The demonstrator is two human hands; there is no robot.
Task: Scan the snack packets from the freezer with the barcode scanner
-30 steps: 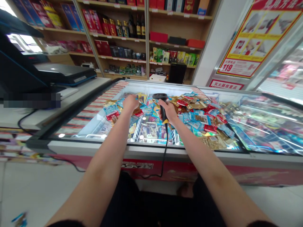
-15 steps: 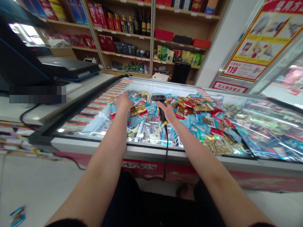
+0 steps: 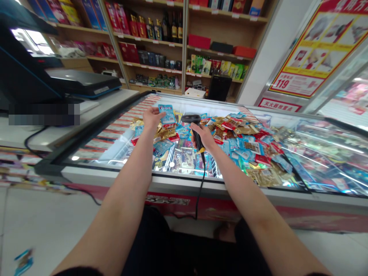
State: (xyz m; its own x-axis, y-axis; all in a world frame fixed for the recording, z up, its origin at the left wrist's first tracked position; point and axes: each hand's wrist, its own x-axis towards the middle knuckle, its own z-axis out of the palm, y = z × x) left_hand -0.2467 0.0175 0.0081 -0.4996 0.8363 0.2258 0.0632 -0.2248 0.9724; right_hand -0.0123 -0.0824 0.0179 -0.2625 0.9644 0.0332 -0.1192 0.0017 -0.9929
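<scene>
My left hand (image 3: 151, 117) pinches a blue snack packet (image 3: 167, 114) by its left side and holds it upright above the freezer's glass top. In my right hand (image 3: 203, 135) is a black and yellow barcode scanner (image 3: 196, 132), gripped by its handle with the head uppermost. A black cable (image 3: 200, 188) runs down from the scanner's handle. Gold, red and blue packets (image 3: 166, 133) lie below and beside my left hand. To the right of the scanner spreads a larger heap of snack packets (image 3: 250, 142).
The chest freezer (image 3: 184, 180) has a raised frame edge in front of me. At left, a counter (image 3: 120, 100) bears a flat black device (image 3: 86, 82). Shelves (image 3: 149, 38) with boxes and bottles stand behind. One blue packet (image 3: 24, 262) lies on the floor.
My left hand was over the left packets and has now lifted a blue packet up beside the scanner. My right hand keeps the scanner in about the same place.
</scene>
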